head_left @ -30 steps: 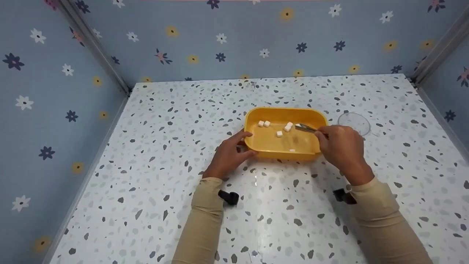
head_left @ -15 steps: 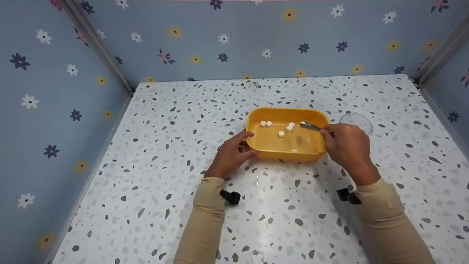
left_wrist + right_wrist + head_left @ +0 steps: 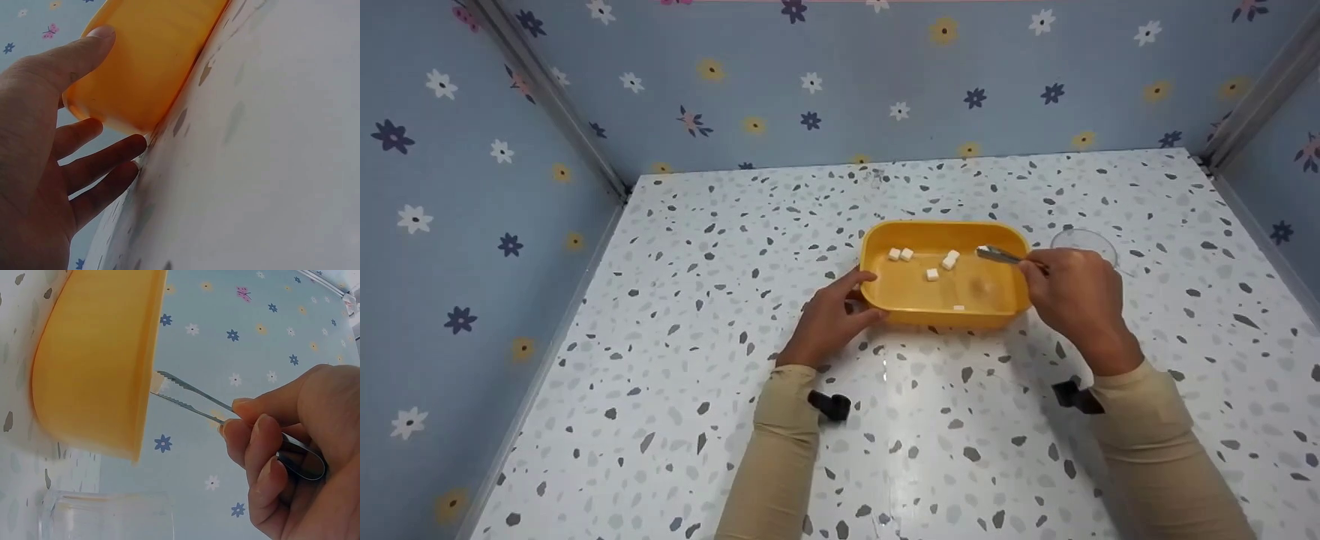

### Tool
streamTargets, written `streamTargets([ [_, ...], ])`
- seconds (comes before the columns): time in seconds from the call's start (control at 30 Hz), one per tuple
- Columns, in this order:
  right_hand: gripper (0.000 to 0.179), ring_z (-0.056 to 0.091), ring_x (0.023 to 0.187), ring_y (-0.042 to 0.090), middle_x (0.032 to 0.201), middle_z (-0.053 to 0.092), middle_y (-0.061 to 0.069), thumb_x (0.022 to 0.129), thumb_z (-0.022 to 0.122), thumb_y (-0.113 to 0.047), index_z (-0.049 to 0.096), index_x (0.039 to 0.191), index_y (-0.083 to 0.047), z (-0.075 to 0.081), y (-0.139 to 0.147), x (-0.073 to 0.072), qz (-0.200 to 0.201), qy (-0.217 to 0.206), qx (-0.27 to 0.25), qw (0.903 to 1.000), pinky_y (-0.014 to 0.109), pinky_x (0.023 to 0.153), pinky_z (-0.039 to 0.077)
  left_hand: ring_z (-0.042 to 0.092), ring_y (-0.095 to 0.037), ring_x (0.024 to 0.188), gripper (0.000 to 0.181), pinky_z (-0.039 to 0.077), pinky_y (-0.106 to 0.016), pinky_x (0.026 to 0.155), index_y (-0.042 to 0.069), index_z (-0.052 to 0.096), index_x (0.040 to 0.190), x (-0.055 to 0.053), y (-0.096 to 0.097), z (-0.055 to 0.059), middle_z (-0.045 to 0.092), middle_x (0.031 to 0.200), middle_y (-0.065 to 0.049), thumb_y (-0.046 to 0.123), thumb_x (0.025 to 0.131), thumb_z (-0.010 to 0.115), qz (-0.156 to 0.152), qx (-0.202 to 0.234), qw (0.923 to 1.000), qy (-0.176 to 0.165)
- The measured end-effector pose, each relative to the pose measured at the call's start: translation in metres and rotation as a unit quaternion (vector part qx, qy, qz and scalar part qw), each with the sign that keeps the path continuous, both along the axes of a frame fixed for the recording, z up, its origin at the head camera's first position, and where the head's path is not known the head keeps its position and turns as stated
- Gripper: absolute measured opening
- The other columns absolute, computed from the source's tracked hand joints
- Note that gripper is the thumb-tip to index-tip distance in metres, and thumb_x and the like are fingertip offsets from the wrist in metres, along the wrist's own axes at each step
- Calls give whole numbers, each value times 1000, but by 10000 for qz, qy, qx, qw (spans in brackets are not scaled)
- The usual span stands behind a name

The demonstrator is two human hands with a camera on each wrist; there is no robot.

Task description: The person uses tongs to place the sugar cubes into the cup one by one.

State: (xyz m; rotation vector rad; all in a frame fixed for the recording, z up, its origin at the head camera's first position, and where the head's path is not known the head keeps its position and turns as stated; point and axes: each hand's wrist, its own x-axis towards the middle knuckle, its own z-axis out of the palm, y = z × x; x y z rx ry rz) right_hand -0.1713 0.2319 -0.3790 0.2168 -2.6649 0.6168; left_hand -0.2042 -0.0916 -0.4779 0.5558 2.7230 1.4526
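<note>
My left hand [image 3: 829, 319] holds the left end of a yellow plastic tub [image 3: 945, 316]. In the left wrist view, the thumb lies on the tub's outer wall and the other fingers spread beside its end. My right hand [image 3: 1076, 300] pinches metal tongs [image 3: 997, 255] with serrated tips. A small white cube [image 3: 158, 381] sits between those tips, level with the tub's rim in the right wrist view. Several more white cubes [image 3: 932, 274] lie on the tub's floor, and a flat white piece [image 3: 958, 307] shows near its front wall.
A clear, round, open container [image 3: 1084, 238] stands just right of the tub, partly hidden behind my right hand; its wall shows in the right wrist view [image 3: 112, 512]. Flower-patterned panels [image 3: 855, 82] enclose the speckled table [image 3: 697, 285] at the back and sides.
The right hand has moved slightly right, and the tong tips with the white cube have risen from the tub's floor. The left hand stays on the tub.
</note>
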Motion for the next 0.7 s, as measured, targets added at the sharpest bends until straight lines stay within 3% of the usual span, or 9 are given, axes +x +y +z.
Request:
streamTargets([
  [0.7,18,59,62,27,85,74,15,94,68,-13,79,99,0,10,13,1,-277,-159,-77,9995,41,53,43,65,-19,103,55,52,-40,92,19,57,137,-2,0,-3,68,122,-3,30,88,79,-10,23,10000,46],
])
